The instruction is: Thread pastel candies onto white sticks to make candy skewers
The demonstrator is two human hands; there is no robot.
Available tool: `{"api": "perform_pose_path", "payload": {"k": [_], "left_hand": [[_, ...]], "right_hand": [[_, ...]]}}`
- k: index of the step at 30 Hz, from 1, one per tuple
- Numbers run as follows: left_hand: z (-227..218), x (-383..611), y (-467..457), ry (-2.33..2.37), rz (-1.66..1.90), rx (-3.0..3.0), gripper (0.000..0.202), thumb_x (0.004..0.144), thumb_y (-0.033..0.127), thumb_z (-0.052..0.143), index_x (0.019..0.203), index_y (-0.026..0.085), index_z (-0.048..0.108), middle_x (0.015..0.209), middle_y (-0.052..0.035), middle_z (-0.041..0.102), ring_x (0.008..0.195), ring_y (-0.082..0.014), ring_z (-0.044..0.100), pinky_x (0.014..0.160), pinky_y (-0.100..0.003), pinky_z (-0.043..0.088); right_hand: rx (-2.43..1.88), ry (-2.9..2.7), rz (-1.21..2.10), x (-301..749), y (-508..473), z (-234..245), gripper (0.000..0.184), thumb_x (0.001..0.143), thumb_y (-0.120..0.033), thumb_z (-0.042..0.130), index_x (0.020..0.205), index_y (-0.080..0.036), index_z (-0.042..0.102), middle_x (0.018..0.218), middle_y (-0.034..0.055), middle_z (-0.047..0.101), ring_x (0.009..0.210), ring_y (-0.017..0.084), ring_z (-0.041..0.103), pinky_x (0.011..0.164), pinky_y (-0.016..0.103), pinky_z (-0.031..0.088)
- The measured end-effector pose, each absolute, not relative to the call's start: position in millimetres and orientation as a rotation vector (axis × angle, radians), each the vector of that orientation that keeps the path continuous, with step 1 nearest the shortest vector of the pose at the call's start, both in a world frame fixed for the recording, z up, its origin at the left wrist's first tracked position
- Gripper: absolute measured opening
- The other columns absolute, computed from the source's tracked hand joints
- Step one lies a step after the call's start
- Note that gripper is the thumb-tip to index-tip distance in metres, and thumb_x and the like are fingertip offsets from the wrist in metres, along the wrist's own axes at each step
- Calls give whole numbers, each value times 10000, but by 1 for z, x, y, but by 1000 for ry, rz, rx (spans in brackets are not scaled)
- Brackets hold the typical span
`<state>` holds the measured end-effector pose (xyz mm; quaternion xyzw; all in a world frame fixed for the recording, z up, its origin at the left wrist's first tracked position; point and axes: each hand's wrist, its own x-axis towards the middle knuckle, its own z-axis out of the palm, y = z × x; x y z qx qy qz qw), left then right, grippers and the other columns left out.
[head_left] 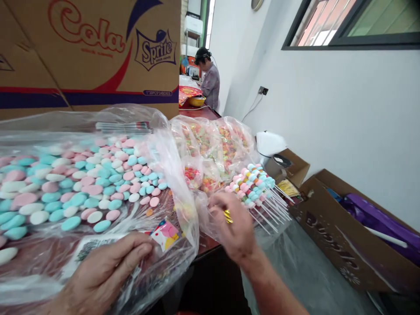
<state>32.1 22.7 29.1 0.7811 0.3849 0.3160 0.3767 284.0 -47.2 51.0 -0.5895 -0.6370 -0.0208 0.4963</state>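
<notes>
From beside the dark red worktop, I see the person's left hand laid palm down on the near edge of a big clear plastic bag of flat pink, blue and white sweets. Its fingers are together and the thumb stretches toward a small bright printed card under the film; the hand presses rather than grips. The right hand, with a gold ring on one finger, is curled, its fingers gathered on the crumpled clear film. That film lies between the big bag and a bundle of pastel sweets threaded on thin white sticks, just beyond the knuckles (the fingertips are hidden, so I cannot tell whether the pinch takes in a stick too). To my eye this goes best if the left hand pins the bag flat, so the loose sweets do not slide toward the worktop's front edge. The right hand should take only film, gently, since the stick ends jut out to the right and could snag it. Behind lie more clear bags of orange and mixed sweets and a brown carton printed Cola and Sprite. An open brown cardboard box sits lower right, and another person works at the far end.
</notes>
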Motion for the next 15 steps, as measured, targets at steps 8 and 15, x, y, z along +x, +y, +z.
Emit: {"api": "perform_pose_path", "payload": {"k": [8,15], "left_hand": [[37,35,35,879,642,2043,186,839,407,600,794,286,735,767,16,749,677,-186,670,618,-189,501],[41,40,40,851,635,1986,264,877,377,552,739,233,725,689,-3,715,639,-172,635,603,-202,493]], "right_hand": [[-2313,-1662,-738,402,-92,5,259,953,-231,438,1016,-114,659,827,128,696,785,252,606,721,363,465],[-2055,-1548,-929,411,-106,0,296,971,-238,410,993,-114,677,855,132,719,774,229,643,727,345,498]]}}
